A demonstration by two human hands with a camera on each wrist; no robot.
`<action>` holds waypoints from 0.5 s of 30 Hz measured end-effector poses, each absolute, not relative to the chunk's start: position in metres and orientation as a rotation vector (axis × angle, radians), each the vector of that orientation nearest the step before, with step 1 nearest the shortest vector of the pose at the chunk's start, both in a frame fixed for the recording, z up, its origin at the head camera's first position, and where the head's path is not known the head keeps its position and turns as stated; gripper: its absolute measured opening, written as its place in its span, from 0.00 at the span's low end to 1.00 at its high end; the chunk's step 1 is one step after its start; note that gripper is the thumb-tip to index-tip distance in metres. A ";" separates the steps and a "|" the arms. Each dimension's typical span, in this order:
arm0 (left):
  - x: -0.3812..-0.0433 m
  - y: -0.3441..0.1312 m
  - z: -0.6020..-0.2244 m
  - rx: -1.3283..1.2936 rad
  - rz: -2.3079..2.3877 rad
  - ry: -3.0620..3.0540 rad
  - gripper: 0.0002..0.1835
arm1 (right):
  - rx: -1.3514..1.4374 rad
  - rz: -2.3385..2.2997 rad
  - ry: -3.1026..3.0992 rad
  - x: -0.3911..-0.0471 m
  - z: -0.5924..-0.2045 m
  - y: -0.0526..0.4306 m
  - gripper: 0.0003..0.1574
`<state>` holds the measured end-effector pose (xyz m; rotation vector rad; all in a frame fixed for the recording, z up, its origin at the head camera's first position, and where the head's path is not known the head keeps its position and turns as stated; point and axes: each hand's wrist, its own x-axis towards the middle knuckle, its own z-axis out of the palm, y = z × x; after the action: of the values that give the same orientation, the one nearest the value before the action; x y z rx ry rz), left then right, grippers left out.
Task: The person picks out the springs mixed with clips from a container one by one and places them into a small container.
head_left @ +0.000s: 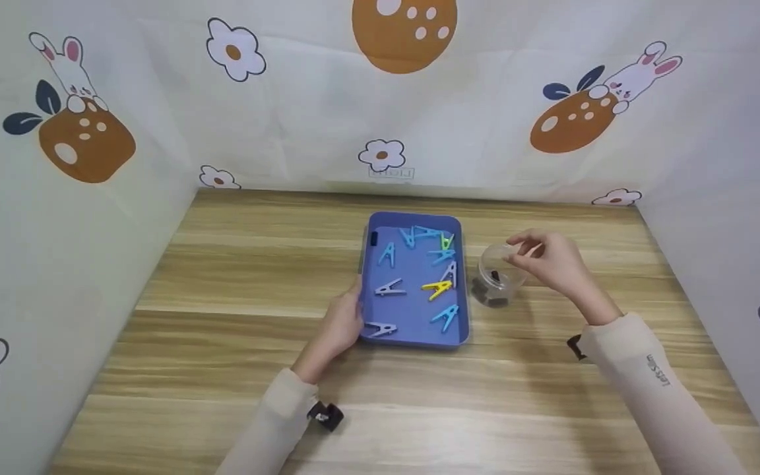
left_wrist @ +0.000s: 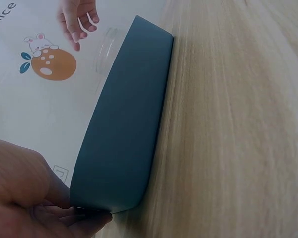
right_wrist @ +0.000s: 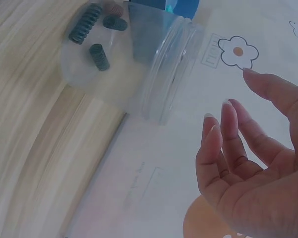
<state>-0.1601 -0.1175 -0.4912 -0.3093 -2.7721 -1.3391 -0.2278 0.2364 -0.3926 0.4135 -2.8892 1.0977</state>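
My left hand grips the left wall of a blue rectangular tray, thumb at the rim and fingers beneath in the left wrist view. Plastic clothespins lie scattered in the tray: several light blue ones, a yellow one, a green one and pale purple ones. Just right of the tray stands a clear plastic jar with several dark coil springs at its bottom. Beside the jar's mouth hovers my right hand, fingers loosely bent and thumb apart, holding nothing.
A small black piece sits at the tray's upper left wall. Everything rests on a wood-grain table. Printed cloth with rabbits and flowers encloses the back and both sides.
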 end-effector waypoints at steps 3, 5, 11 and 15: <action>-0.160 -0.117 -0.491 -0.315 -1.342 -2.772 0.28 | 0.423 1.105 -2.881 -0.228 -0.391 0.233 0.20; -0.161 -0.117 -0.491 -0.311 -1.342 -2.775 0.27 | 0.431 1.112 -2.872 -0.229 -0.390 0.231 0.19; -0.161 -0.117 -0.490 -0.293 -1.332 -2.792 0.28 | 0.459 1.128 -2.870 -0.231 -0.386 0.222 0.16; -0.160 -0.118 -0.490 -0.294 -1.338 -2.788 0.28 | 0.462 1.132 -2.886 -0.232 -0.384 0.216 0.17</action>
<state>-0.1601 -0.1180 -0.4903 -0.2940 -2.7879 -1.3378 -0.2324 0.2156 -0.3844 0.4619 -2.8859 1.1319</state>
